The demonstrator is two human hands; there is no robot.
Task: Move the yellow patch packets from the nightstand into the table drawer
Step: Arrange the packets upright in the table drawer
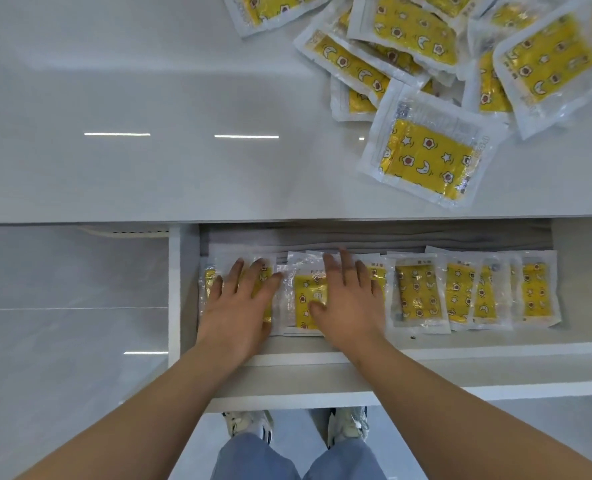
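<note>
Open drawer (322, 358) sits pulled out under a white glossy top (149, 98), with the person standing right in front of it. A row of yellow patch packets (417, 294) lies flat inside the drawer, side by side and overlapping at the edges, running from the left wall toward the right end. All have clear wrappers and a yellow star and moon print, face up. Left hand (239, 303) lies palm down on the leftmost packet (209, 278), fingers straight and spread wide, gripping nothing, just pressing flat. Right hand (348, 299) lies palm down on the next packet (308, 299), fingers straight and close together, thumb stuck out to the left across the yellow print, also holding nothing. The 2 hands are near each other but apart, with a strip of clear wrapper showing between them. A loose pile of more packets (426, 46) is heaped on the far right of the white top, overlapping at all angles. 1 packet (429, 150) at the pile's near edge lies tilted, closest to the drawer. Ceiling light streaks reflect in the top. Below the drawer front: 2 light sneakers (249, 424) and blue jeans (260, 459) on a pale tiled floor (62, 306).
</note>
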